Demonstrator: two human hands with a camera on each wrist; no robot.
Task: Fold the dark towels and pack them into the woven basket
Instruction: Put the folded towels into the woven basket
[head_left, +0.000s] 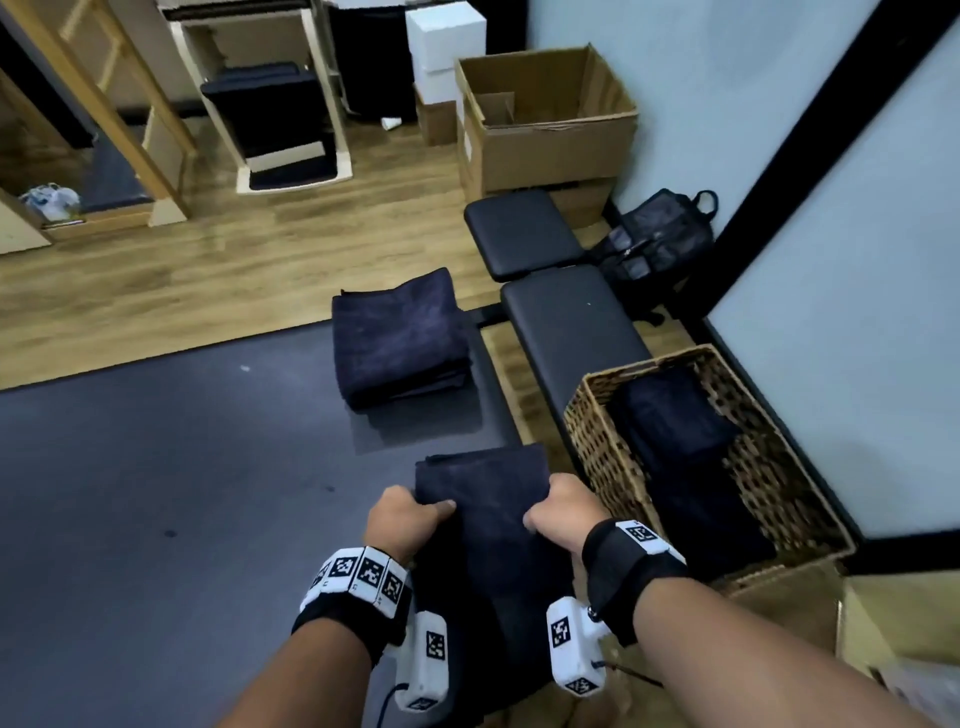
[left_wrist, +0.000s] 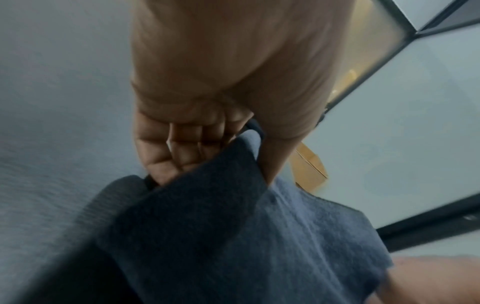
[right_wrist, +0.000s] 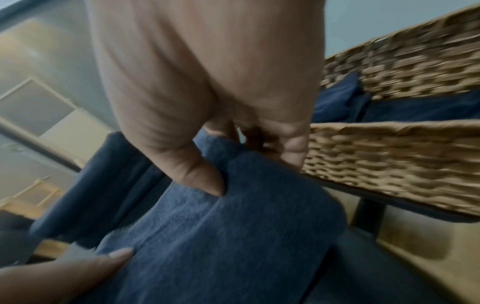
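Note:
A folded dark towel (head_left: 488, 525) hangs between both hands over the edge of the grey mat. My left hand (head_left: 402, 517) grips its left edge, thumb on top and fingers curled beneath (left_wrist: 179, 152). My right hand (head_left: 558, 512) grips the right edge, its thumb pressed into the cloth (right_wrist: 205, 181). The towel (right_wrist: 233, 236) droops toward me. The woven basket (head_left: 592, 431) stands just right of the hands with folded dark towels (head_left: 675, 415) inside. A stack of folded dark towels (head_left: 397, 338) lies further ahead on the mat.
A black padded bench (head_left: 566, 322) runs behind the basket. A cardboard box (head_left: 545, 119) and a black backpack (head_left: 660, 244) sit by the wall. The grey mat (head_left: 156, 493) spreads to the left, wooden floor (head_left: 208, 270) beyond it.

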